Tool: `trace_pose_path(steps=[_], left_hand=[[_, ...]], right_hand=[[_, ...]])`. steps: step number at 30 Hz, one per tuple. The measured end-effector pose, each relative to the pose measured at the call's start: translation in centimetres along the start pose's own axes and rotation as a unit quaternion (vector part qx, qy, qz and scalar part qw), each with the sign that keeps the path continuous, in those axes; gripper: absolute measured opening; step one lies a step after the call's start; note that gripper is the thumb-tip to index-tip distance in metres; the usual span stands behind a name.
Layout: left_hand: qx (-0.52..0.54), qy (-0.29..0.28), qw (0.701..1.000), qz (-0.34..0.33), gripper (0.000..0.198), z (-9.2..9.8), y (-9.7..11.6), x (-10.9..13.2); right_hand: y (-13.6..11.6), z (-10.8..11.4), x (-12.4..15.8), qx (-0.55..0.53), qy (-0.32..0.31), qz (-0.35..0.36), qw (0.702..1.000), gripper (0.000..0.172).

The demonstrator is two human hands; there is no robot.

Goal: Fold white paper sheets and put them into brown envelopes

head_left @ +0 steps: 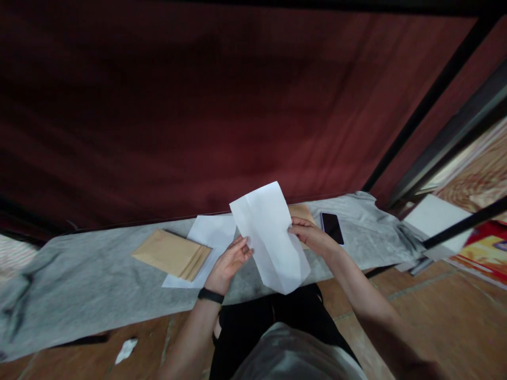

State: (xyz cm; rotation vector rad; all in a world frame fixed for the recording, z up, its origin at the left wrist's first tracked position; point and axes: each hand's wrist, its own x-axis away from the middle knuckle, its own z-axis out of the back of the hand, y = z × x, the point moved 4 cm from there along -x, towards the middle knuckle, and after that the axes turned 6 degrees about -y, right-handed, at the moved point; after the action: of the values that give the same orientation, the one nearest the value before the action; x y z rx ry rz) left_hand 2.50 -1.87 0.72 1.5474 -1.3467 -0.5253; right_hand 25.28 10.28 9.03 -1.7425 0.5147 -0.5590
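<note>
A white sheet of paper [269,232] with soft creases is held up in front of me, tilted. My left hand [232,258] pinches its left edge, and a dark band circles that wrist. On the opposite edge, my right hand [309,232] grips the paper between thumb and fingers. Left of my left hand, a stack of brown envelopes [170,253] lies partly on top of other white paper [214,232]. Behind my right hand is another brown envelope [301,212], mostly covered by the hand and the sheet.
A phone [331,228] lies on the grey cloth [368,232] to the right. Behind the narrow cloth-covered surface hangs a dark red curtain [198,116]. White boxes [435,221] stand at far right. A white scrap [126,350] is on the tiled floor.
</note>
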Motion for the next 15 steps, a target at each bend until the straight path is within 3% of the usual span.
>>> trace_pose_path(steps=[5,10,13,15], left_hand=[[-0.003,0.000,0.997,-0.076,0.031,0.3,3.1,-0.3],[-0.151,-0.033,0.975,-0.162,0.044,0.2,6.0,0.2],[-0.288,-0.040,0.934,-0.205,0.027,0.7,5.4,0.5],[-0.363,-0.071,0.900,-0.230,0.013,1.0,3.8,0.6]], right_hand=[[-0.7,1.7,-1.7,0.075,0.019,0.071,0.994,0.021],[-0.2,3.0,-1.9,0.214,0.111,0.156,0.958,0.015],[2.0,3.0,-1.1,0.276,0.131,0.177,0.936,0.025],[4.2,2.9,-0.4,0.268,0.101,0.193,0.938,0.028]])
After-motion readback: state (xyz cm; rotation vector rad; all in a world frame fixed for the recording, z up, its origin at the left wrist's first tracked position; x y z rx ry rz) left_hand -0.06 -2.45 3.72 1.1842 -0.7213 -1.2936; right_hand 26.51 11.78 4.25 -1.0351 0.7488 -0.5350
